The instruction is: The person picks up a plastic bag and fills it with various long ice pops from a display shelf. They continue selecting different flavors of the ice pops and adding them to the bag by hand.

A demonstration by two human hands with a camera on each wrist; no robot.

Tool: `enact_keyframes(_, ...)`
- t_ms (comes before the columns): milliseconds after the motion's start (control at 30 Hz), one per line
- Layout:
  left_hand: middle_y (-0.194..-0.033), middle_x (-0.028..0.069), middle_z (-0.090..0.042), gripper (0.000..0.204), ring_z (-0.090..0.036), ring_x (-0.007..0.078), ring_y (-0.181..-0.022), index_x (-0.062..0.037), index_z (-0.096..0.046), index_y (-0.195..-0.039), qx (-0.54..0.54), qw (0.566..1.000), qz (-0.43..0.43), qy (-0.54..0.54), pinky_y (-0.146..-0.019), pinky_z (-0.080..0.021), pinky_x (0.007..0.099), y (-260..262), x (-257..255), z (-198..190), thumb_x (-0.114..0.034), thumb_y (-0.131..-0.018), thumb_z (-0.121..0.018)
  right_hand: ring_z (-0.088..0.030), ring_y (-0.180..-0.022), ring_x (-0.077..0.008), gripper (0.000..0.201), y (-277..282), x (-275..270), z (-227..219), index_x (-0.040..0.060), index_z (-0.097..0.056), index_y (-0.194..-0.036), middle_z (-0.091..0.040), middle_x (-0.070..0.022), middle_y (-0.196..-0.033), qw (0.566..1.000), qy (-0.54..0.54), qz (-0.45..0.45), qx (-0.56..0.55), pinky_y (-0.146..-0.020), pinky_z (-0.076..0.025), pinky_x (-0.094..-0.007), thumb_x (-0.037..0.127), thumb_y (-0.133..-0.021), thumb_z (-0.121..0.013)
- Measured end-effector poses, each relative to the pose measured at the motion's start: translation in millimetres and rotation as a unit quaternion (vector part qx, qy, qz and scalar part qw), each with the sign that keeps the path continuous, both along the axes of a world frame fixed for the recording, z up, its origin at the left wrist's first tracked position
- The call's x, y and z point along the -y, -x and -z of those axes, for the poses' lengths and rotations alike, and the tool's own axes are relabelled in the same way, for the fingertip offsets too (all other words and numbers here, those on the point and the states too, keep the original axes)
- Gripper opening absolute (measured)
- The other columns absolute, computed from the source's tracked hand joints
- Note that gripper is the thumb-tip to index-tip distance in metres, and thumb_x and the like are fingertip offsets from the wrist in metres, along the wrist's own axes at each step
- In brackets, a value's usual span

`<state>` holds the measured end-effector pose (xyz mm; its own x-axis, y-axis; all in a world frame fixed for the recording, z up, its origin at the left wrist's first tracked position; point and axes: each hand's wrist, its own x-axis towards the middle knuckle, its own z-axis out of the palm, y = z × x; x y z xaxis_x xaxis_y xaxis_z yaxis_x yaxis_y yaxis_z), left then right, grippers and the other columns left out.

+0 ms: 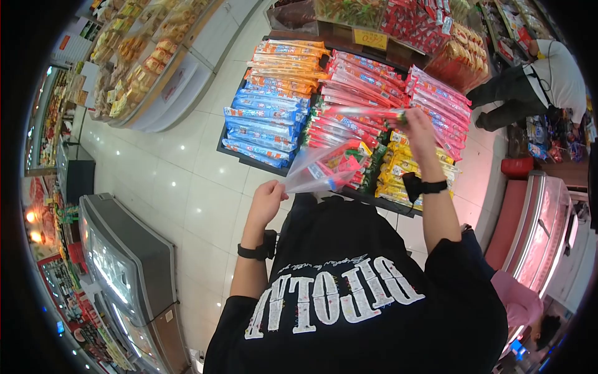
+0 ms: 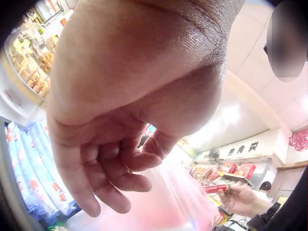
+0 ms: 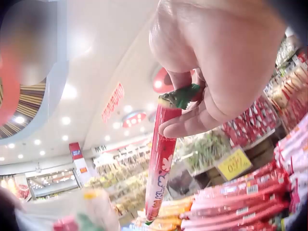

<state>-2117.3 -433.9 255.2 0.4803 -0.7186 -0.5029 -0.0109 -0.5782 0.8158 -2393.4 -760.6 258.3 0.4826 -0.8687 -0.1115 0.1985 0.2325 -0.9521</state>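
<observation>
My left hand point(image 1: 268, 201) pinches the edge of a clear plastic bag point(image 1: 300, 171) with its thumb and fingers. Several colourful packets point(image 1: 339, 167) show through the bag's film. In the left wrist view the hand point(image 2: 130, 96) covers much of the bag point(image 2: 159, 202). With my right hand point(image 1: 420, 132) I grip one end of a long, slim red tube packet point(image 1: 364, 112), held over the display. The right wrist view shows this tube packet point(image 3: 162, 154) hanging down at a slant, its green crimped end between thumb and fingers.
Below the hands stands a black display stand point(image 1: 249, 161) with rows of orange point(image 1: 283, 62), blue point(image 1: 261, 118), red point(image 1: 364, 84), pink point(image 1: 439, 109) and yellow tube packets point(image 1: 398, 168). Behind it are snack bins with a yellow price sign point(image 1: 370, 39). A person point(image 1: 554, 75) bends at the right shelves.
</observation>
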Motion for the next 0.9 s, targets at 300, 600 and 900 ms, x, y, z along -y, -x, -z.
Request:
enact_keyframes(300, -0.077, 0.0047, -0.063, 0.029, -0.065, 0.0138, -0.074, 0.0018, -0.063, -0.084, -0.001, 0.999, 0.027, -0.031, -0.075, -0.053, 0.0279, -4, -10, 3, -0.02, -0.1, -0.052, -0.067, -0.088, -0.0277, 0.021, -20, -31, 146, 0.0023, -0.064, -0.092, -0.065, -0.0131, -0.093, 0.896, 0.185, -0.079, -0.397, -0.078, -0.054, -0.0403, 0.023, -0.094, -0.064)
enact_keyframes(600, -0.077, 0.0048, -0.063, 0.029, -0.065, 0.0139, -0.075, 0.0018, -0.062, -0.084, 0.001, 0.999, 0.037, -0.029, -0.075, -0.053, 0.0281, -5, -14, 2, -0.02, -0.1, -0.052, -0.064, -0.097, -0.0374, 0.029, -22, -29, 140, 0.0042, -0.066, -0.108, -0.066, -0.0174, -0.101, 0.745, 0.402, -0.053, -0.53, -0.085, -0.052, -0.047, 0.026, -0.089, -0.063)
enact_keyframes(900, -0.073, 0.0121, -0.067, 0.034, -0.063, 0.0191, -0.07, 0.0042, -0.063, -0.081, 0.031, 0.998, 0.041, -0.029, -0.069, -0.049, 0.0331, -5, -11, -5, -0.023, -0.097, -0.052, -0.06, -0.11, -0.0372, 0.041, -60, -28, 148, 0.0031, -0.064, -0.11, -0.063, -0.0198, -0.113, 0.703, 0.449, -0.077, -0.547, -0.093, -0.048, -0.047, 0.037, -0.088, -0.066)
